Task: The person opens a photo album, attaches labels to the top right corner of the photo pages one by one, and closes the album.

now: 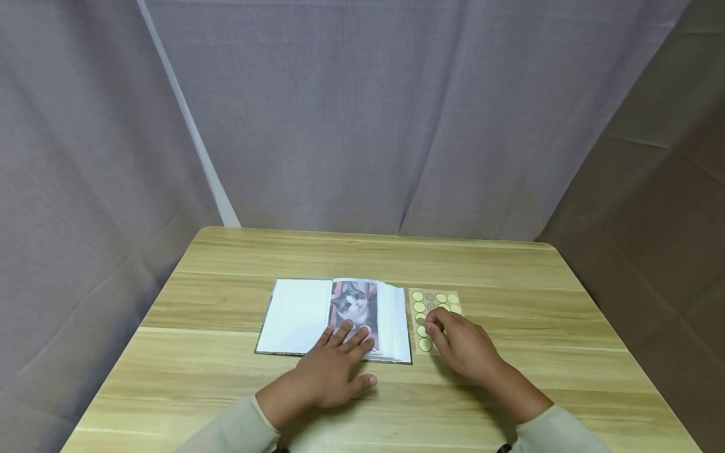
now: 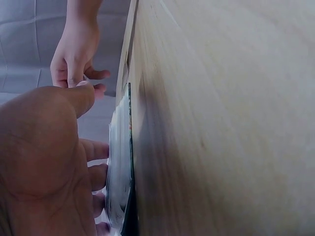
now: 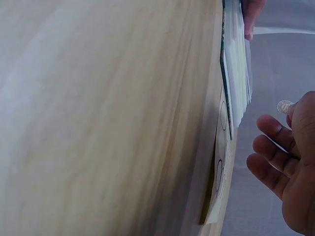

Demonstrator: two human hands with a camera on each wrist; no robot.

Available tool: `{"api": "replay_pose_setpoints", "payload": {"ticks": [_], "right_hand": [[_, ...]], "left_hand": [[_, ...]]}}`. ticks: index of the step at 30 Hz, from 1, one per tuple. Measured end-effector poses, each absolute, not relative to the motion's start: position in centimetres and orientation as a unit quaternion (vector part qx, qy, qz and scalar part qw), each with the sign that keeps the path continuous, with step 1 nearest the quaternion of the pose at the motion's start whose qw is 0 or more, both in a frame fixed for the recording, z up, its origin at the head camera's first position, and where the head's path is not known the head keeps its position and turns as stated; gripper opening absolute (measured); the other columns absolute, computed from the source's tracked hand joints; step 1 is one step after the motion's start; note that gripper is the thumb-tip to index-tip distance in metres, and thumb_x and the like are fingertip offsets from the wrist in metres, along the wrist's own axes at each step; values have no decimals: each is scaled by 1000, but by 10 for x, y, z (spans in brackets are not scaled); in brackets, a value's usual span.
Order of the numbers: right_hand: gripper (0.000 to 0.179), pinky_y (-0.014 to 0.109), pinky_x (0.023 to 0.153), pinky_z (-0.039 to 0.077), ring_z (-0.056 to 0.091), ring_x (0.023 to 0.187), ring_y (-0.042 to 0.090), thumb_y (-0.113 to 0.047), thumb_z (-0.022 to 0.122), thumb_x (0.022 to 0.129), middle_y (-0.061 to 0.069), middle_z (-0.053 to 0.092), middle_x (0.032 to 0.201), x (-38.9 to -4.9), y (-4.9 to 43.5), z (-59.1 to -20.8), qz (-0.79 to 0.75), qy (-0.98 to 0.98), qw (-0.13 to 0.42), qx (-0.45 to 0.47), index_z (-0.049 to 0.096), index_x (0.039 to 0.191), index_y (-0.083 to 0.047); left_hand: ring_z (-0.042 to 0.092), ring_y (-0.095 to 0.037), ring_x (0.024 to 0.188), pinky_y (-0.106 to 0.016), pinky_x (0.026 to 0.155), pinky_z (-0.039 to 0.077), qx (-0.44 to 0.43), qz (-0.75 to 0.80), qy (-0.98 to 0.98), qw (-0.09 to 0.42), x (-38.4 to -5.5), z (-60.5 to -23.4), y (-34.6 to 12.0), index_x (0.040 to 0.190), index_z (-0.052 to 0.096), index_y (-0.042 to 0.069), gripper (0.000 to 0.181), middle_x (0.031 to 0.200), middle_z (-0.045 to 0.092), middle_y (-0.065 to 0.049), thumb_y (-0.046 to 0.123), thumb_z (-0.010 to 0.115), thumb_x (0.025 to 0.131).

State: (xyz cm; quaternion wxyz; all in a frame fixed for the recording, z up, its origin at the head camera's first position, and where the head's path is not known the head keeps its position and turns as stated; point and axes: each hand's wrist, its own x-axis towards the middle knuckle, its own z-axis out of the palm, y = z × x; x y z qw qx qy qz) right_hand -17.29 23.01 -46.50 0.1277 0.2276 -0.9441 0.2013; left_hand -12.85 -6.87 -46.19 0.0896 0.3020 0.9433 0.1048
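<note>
A photo album (image 1: 300,314) lies open on the table, with a picture of a cat (image 1: 354,302) on its right-hand page. My left hand (image 1: 334,368) rests on the lower part of that page, fingers spread and straight. Just right of the album is a sheet of round yellow stickers (image 1: 418,296); a few of its circles look brown and bare. Above this sheet, my right hand (image 1: 467,346) pinches a small round sticker (image 3: 284,106) between thumb and index finger, the other fingers loosely bent. In the head view that sticker is hard to make out.
The wooden table (image 1: 510,277) extends around the album and sheet. Grey curtains (image 1: 340,126) hang behind it and along both sides. A thick block of pages (image 3: 238,64) makes the album's right side stand higher than the sticker sheet.
</note>
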Motion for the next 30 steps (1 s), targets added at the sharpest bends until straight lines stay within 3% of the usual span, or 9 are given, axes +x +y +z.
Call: {"api": "replay_pose_setpoints", "payload": {"ticks": [16, 30], "right_hand": [[5, 29, 55, 41, 47, 64, 5, -23, 63, 103, -17, 48, 74, -188, 222, -465, 199, -941, 129, 242, 60, 101, -20], [5, 29, 56, 42, 47, 65, 5, -25, 63, 103, -17, 50, 75, -199, 213, -465, 198, -941, 124, 244, 61, 101, -21]], "left_hand": [[9, -30, 156, -54, 123, 9, 304, 99, 944, 84, -130, -466, -69, 162, 32, 20, 73, 169, 20, -2, 63, 37, 104], [12, -30, 155, -53, 123, 11, 304, 99, 944, 76, -129, -465, -68, 162, 34, 20, 73, 168, 23, -1, 64, 37, 103]]}}
